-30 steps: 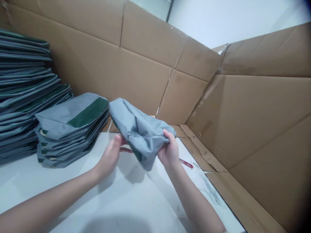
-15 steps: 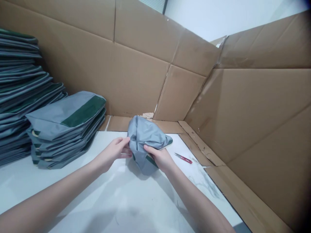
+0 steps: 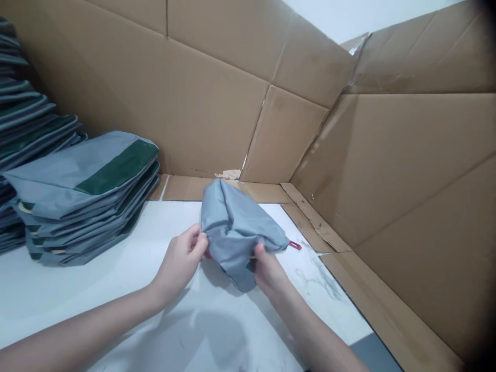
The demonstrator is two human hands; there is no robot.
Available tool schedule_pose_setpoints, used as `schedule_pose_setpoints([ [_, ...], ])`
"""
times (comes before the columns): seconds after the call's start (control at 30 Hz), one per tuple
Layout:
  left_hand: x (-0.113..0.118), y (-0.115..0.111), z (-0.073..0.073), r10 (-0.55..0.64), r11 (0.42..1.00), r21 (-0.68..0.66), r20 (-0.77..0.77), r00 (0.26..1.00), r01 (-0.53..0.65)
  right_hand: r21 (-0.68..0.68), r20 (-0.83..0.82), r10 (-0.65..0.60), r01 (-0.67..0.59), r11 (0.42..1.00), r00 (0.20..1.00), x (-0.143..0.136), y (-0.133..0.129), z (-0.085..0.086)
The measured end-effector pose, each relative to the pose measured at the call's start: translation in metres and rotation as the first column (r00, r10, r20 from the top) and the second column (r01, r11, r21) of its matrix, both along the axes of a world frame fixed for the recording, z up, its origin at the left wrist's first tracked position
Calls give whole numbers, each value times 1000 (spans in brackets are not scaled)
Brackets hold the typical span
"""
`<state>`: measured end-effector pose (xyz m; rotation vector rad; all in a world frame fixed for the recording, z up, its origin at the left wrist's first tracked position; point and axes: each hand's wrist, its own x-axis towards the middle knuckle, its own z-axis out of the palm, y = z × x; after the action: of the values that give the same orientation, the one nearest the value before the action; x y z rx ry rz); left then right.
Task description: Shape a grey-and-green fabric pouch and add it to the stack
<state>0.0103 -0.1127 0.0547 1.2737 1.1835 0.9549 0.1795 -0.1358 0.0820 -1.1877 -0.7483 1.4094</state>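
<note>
A crumpled grey fabric piece with a bit of dark green on its underside is held up over the white table, near the middle. My left hand pinches its left edge between thumb and fingers. On the lower right side, my right hand grips the fabric, thumb on top and the other fingers mostly hidden beneath. Just past the fabric's right tip, the red handle of the small snips shows on the table; the fabric covers the rest of them.
On the left, a pile of folded grey and green fabric pieces stands beside a taller stack. Cardboard walls rise behind and to the right of the white table, with cardboard strips along its edges.
The fabric is spread wider and reaches farther right, now over part of the snips. My left hand has closed on its edge, and my right hand has shifted slightly right and down. The view has tilted slightly.
</note>
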Motion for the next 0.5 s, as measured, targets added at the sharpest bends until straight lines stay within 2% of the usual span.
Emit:
schedule_pose_setpoints([
  [0.07,1,-3,4,-14,1000,16,-19,1000,14,-52,-8,-35,35,998,999,-6,-5,5],
  [0.17,4,-5,3,-140,986,-76,77,987,146,-71,-38,-98,95,993,994,-12,-8,16],
  [0.27,6,-3,-5,-270,929,-204,200,942,310,-110,-123,-27,14,994,992,-11,-10,16],
  [0.33,5,1,-10,-362,893,-223,158,919,390,-99,-115,39,-50,994,993,-6,-12,11],
  [0.37,2,3,-11,-357,915,-181,54,933,361,-76,-74,67,-73,994,995,-3,-14,8],
  [0.4,-1,4,-12,-284,957,-84,-89,955,277,-43,-2,103,-103,994,995,1,-15,5],
  [0.43,-4,5,-10,-149,985,56,-225,963,166,-9,96,159,-159,987,983,5,-15,3],
  [0.47,-8,5,-8,-21,976,198,-308,951,86,12,212,241,-249,968,947,8,-15,2],
  [0.5,-11,3,-6,43,953,297,-335,941,62,10,334,345,-370,929,877,12,-14,2],
])
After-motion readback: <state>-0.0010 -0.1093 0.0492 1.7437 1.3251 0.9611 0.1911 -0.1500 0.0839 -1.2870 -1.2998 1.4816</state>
